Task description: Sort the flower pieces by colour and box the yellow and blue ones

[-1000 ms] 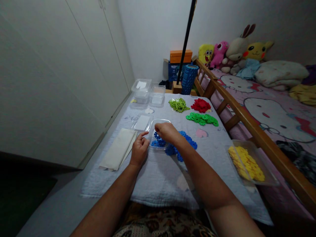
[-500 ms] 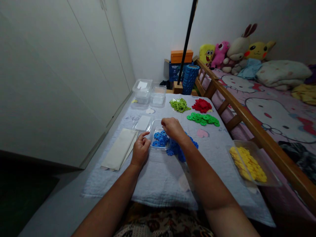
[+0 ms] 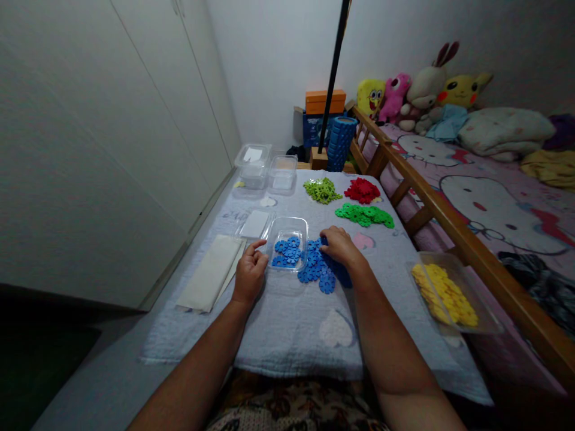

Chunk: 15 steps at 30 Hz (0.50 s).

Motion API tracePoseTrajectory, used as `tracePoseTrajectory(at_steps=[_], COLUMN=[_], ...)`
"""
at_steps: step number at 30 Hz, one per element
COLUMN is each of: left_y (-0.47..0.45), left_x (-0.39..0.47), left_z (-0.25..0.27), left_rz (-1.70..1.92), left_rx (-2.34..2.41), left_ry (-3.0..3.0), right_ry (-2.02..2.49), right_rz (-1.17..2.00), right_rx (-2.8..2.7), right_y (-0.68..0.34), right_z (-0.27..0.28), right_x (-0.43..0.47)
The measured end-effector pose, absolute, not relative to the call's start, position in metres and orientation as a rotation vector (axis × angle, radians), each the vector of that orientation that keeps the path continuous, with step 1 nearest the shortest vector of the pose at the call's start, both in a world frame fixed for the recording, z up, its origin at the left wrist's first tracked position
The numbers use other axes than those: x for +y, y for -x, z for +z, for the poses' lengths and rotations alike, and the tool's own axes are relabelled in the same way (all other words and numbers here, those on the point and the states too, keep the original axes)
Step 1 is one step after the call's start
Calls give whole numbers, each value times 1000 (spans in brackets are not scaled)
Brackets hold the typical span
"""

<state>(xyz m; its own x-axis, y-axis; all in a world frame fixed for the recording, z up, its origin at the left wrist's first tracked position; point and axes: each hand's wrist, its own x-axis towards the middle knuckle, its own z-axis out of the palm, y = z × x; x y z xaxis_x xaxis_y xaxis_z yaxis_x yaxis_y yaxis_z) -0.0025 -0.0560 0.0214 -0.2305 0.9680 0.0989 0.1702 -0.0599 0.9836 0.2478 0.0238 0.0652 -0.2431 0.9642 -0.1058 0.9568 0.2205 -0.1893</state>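
A clear plastic box (image 3: 287,222) stands mid-table with several blue flower-shaped discs (image 3: 288,251) inside. My left hand (image 3: 250,269) rests at its left side, index finger and thumb apart, fingertips at the rim. To the right of the box lies a loose pile of blue flower-shaped discs (image 3: 314,269). My right hand (image 3: 340,246) is over the far right part of this pile, fingers bent together around a blue disc at the fingertips. The hand and forearm hide part of the pile.
Farther back lie light green pieces (image 3: 322,190), red pieces (image 3: 362,190) and green discs (image 3: 365,215). A box of yellow discs (image 3: 444,293) sits by the wooden bed rail (image 3: 431,209). Folded cloth (image 3: 209,272), a clear lid (image 3: 255,224) and stacked clear boxes (image 3: 254,167) are at left.
My right hand has moved from above the clear box rightward to the loose blue pile. My left hand stays beside the box. The whole view has shifted slightly.
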Motion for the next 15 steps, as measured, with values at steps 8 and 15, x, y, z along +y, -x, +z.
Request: tracePoseTrajectory(at_steps=[8, 15], left_y=[2, 2], left_x=[-56, -56], left_z=[21, 22], left_rz=[1372, 1363], left_rx=[1472, 1479], left_ry=[-1270, -1241], right_ry=[1826, 1658], right_rz=[387, 613], right_rx=[-2298, -2102], right_y=[-253, -264], right_z=[61, 76], right_x=[29, 27])
